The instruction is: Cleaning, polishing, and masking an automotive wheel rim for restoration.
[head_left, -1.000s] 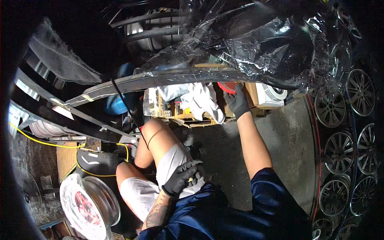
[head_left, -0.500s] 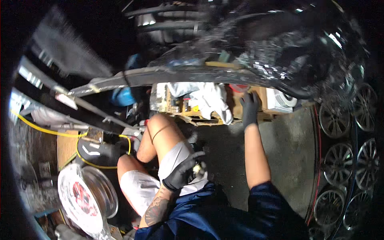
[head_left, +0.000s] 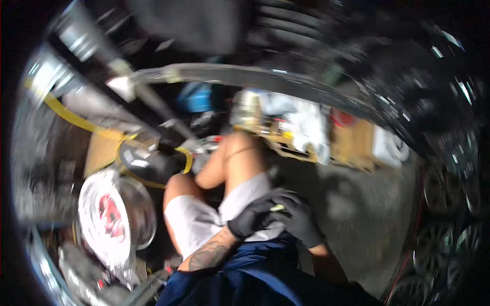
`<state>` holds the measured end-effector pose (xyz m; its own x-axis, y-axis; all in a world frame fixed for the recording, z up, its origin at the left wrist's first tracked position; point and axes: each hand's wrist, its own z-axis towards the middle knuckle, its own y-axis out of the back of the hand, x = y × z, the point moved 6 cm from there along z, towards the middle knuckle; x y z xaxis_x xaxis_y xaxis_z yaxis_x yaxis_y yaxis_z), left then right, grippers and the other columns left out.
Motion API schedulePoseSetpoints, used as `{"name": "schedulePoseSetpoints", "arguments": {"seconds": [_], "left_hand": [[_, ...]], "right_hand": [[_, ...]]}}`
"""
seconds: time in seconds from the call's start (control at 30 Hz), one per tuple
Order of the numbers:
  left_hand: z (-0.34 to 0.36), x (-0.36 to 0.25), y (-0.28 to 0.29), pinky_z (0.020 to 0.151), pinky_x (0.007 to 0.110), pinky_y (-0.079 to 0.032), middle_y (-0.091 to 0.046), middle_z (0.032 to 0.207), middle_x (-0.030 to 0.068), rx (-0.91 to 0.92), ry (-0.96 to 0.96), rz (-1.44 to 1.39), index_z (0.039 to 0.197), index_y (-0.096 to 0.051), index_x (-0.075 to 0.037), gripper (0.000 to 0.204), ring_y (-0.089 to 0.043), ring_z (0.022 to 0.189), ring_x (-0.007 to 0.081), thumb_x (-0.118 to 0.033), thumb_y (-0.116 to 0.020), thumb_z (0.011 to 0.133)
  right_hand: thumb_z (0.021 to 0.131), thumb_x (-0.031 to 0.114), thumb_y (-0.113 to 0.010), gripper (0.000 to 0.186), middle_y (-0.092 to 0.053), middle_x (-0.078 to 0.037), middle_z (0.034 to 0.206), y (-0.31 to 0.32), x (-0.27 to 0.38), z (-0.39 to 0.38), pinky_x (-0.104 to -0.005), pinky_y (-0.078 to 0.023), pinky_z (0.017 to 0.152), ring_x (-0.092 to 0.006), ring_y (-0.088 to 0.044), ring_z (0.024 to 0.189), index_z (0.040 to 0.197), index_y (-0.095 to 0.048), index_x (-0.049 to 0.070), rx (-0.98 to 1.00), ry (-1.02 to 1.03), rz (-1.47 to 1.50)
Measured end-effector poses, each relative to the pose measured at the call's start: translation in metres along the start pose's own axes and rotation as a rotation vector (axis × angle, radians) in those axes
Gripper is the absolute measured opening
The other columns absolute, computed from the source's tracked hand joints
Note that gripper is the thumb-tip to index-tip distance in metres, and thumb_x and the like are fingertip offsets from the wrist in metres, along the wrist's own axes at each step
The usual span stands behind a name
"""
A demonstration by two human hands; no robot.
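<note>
**A:** Location of the small pale yellow-green thing [head_left: 277, 208]?
**B:** Between left hand [head_left: 252, 218] and right hand [head_left: 301, 220], above the lap. Right by the fingers of both, mostly covered, just a small patch showing.
**A:** Identify?
**B:** Can't. Too small, too blurred.
**A:** Left fingers?
**B:** Dark-gloved, bent in toward the thing from its left. Can't tell how far closed, or whether gripping.
**A:** Right fingers?
**B:** Also gloved. Curved over from the right, tips pointing back toward left hand, just beside the thing. Can't tell opening or hold.
**A:** Hands touching?
**B:** Overlapping in view. Can't confirm contact.
**A:** Surroundings?
**B:** Under the hands: light shorts [head_left: 191, 219], dark blue shirt [head_left: 240, 275]. Ahead and to the right, well apart from fingers: white cloth [head_left: 310, 127], brown box [head_left: 351, 143], red round thing [head_left: 343, 118] by the box's top, white box [head_left: 388, 147] just beside.
**A:** Left side?
**B:** Plastic-wrapped wheel [head_left: 104, 219], red in the middle, tilted. Beyond, yellow hose [head_left: 76, 120]. Both well clear of the hands.
</note>
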<state>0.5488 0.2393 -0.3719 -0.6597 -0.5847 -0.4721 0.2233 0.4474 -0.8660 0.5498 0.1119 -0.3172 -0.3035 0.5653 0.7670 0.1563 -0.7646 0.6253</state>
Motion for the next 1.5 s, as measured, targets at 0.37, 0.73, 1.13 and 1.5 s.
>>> {"name": "schedulePoseSetpoints", "arguments": {"seconds": [0.37, 0.73, 1.13, 1.5], "left_hand": [[-0.170, -0.055, 0.020, 0.087, 0.029, -0.052, -0.070, 0.109, 0.0075, -0.875, -0.338, 0.781, 0.134, -0.058, 0.001, 0.049, -0.063, 0.100, 0.0110, -0.024, -0.073, 0.095], [-0.272, -0.033, -0.043, 0.083, 0.036, -0.054, -0.073, 0.104, 0.0149, -1.059, -0.631, 0.799, 0.128, -0.061, -0.002, 0.040, -0.071, 0.094, 0.0203, -0.016, -0.073, 0.092], [-0.266, 0.006, -0.021, 0.088, 0.028, -0.051, -0.059, 0.123, 0.0090, -0.712, -0.890, -0.051, 0.140, -0.042, -0.005, 0.052, -0.060, 0.100, 0.0137, -0.011, -0.068, 0.095], [-0.277, 0.005, -0.008, 0.084, 0.028, -0.052, -0.062, 0.114, 0.0112, -0.388, -0.775, -0.265, 0.134, -0.049, -0.004, 0.043, -0.061, 0.090, 0.0148, -0.018, -0.069, 0.098]], "right_hand": [[0.076, 0.016, -0.071, 0.025, -0.065, -0.011, 0.081, -0.098, 0.127, 0.055, -0.0457, -0.049, 0.080, -0.0304, -0.064, 0.081, 0.099, -0.068, 0.007, 0.474, 0.679, -0.255], [0.074, 0.028, -0.075, 0.032, -0.055, -0.011, 0.070, -0.141, 0.227, 0.030, -0.0458, -0.047, 0.057, -0.0319, -0.058, 0.062, 0.092, -0.060, 0.007, 1.038, 1.027, -0.058], [0.092, -0.001, -0.056, 0.007, -0.061, 0.001, 0.078, -0.150, 0.179, 0.011, -0.0214, -0.044, 0.061, -0.0020, -0.051, 0.068, 0.090, -0.063, -0.001, 0.685, 0.065, 0.724], [0.105, 0.019, -0.048, 0.018, -0.071, -0.011, 0.086, -0.168, 0.164, -0.009, -0.0264, -0.051, 0.074, -0.0100, -0.062, 0.077, 0.101, -0.058, 0.004, 0.409, -0.332, 0.980]]}}
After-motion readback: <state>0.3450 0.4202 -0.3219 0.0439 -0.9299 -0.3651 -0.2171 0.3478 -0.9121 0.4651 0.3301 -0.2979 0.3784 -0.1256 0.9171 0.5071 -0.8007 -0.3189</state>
